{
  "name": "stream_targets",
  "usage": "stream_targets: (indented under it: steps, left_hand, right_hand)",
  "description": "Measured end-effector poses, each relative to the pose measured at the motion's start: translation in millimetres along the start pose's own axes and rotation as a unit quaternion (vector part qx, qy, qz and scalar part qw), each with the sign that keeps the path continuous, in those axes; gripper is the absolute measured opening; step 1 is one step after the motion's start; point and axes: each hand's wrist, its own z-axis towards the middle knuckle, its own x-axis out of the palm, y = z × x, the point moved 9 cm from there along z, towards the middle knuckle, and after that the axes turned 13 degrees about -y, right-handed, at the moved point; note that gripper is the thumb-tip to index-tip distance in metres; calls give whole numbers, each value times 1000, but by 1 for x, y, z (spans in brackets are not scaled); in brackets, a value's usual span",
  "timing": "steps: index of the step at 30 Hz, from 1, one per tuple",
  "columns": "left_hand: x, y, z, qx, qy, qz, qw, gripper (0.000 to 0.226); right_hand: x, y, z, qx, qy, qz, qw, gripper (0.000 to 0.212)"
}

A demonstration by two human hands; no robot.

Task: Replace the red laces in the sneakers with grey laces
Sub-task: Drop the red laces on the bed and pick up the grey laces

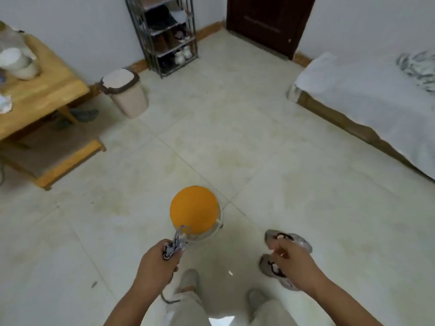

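Tiled floor (235, 137), pale. Bed (376, 102), white sheet, right. Wooden table (47, 90), left. Shoe rack (169, 36), far wall; bin (127, 95) beside it. Orange stool (194, 210), centre. Sneakers (292, 241), pair, on floor right of stool. Left hand (155, 262) grips bundled grey laces (174, 243). Right hand (292, 260), loosely curled, empty, over sneakers.

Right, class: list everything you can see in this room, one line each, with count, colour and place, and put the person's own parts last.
Stool: one, orange seat, floor centre.
Sneakers: two, grey, floor right of stool.
Laces: bundle, grey, gripped in left hand.
Bin: one, beige, by far wall.
Shoe rack: one, dark metal, against far wall.
Table: one, wooden, left.
Bed: one, white cover, right.
Door: one, dark brown, far wall.
Left hand: holding laces.
Right hand: above sneakers, holds nothing visible.
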Motion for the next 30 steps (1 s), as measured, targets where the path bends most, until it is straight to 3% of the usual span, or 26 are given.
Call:
stream_targets:
  steps: [4,9,14,18,26,30]
  left_hand:
    - [-35,-29,46,79,26,54,995,14]
    - [-37,-58,73,122,50,74,988,15]
    - [25,-72,42,201,142,151,957,20]
    - [91,-87,2,245,214,176,929,7]
    - [191,-149,-74,346,291,225,863,8]
    - [223,-174,-100,363,314,231,846,8]
  right_hand:
    - [19,13,-24,70,-71,109,989,11]
    - [42,27,-56,100,-100,185,972,22]
    - [35,2,-81,148,-144,221,953,24]
    - [14,-36,-103,183,-192,262,928,25]
    - [-32,-120,-139,241,-293,310,872,25]
    - [-45,-143,-146,264,-322,352,838,11]
